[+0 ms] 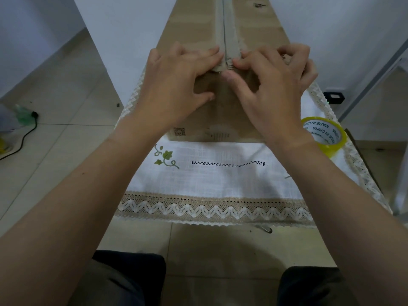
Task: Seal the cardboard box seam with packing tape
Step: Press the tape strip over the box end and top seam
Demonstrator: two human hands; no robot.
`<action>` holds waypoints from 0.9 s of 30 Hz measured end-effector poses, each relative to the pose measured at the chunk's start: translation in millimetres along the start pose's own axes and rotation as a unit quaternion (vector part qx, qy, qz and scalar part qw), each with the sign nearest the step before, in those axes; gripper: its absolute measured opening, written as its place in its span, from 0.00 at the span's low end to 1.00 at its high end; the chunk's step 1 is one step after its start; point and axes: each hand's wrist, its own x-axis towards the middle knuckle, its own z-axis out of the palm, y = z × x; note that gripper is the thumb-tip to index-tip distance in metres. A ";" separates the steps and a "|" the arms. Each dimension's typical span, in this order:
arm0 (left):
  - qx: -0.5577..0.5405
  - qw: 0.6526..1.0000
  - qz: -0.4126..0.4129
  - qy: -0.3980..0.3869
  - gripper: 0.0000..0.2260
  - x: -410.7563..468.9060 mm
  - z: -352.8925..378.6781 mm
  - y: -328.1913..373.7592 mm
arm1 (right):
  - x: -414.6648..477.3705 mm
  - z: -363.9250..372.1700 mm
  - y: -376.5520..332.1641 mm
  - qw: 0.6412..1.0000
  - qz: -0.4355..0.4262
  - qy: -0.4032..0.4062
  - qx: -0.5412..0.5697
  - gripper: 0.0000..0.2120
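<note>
A brown cardboard box (194, 23) stands on the cloth-covered table, its top seam (224, 29) running straight away from me with a strip of dull tape along it. My left hand (176, 85) lies flat on the near left flap, fingertips touching the seam's near end. My right hand (271, 85) rests on the right flap, fingers bent, thumb and forefinger pressing the tape end at the box's front edge. A roll of clear yellowish packing tape (324, 133) with a white printed core lies on the table to the right, apart from both hands.
A white embroidered tablecloth (220, 180) with lace trim covers the small table. Tiled floor lies on both sides. A black cable and plug (33, 120) sit on the floor at left. A small black device (334, 97) is at right. My knees show at the bottom.
</note>
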 end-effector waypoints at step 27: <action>-0.051 0.988 -0.085 0.115 0.18 -1.1 10.1 20.9 | -1.1 -8.9 1.0 1.000 -0.010 -0.020 0.000 0.15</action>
